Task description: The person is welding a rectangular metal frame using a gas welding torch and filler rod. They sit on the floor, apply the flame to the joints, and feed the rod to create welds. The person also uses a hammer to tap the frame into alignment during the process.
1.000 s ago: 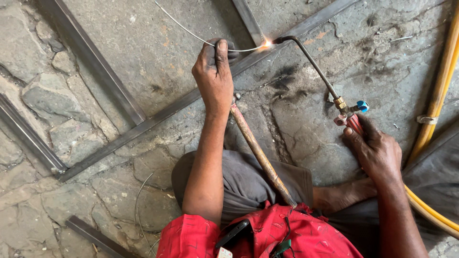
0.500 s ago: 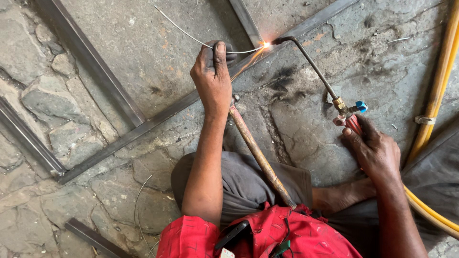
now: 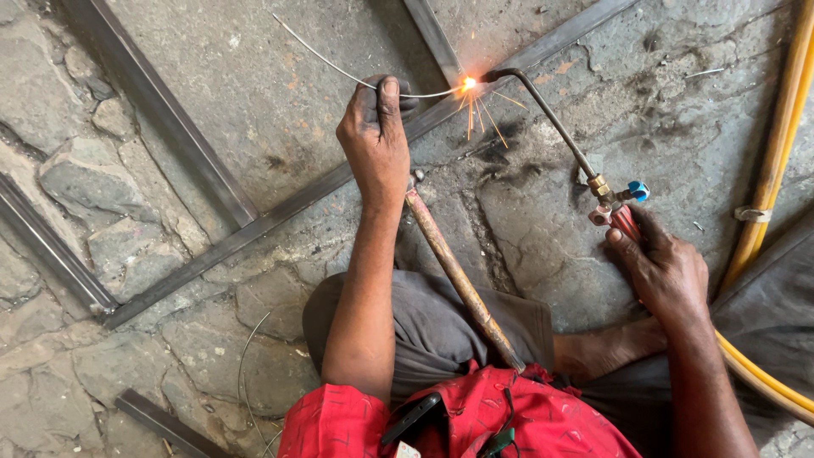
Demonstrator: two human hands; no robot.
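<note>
Left hand (image 3: 375,140) pinched filler rod (image 3: 326,61); tip met torch (image 3: 551,119) flame right of grip. Right hand (image 3: 666,271) clenched torch handle.

Two hands (image 3: 377,140), one torch (image 3: 551,114), one filler wire (image 3: 339,69).

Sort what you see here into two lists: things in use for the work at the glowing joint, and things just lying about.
In use:
left hand pinching thin filler wire
right hand gripping gas torch
metal bars at the sparking joint
yellow hose

Lying about:
short bar at lower left
loose wire on the stone floor
wooden stick across the lap
</note>
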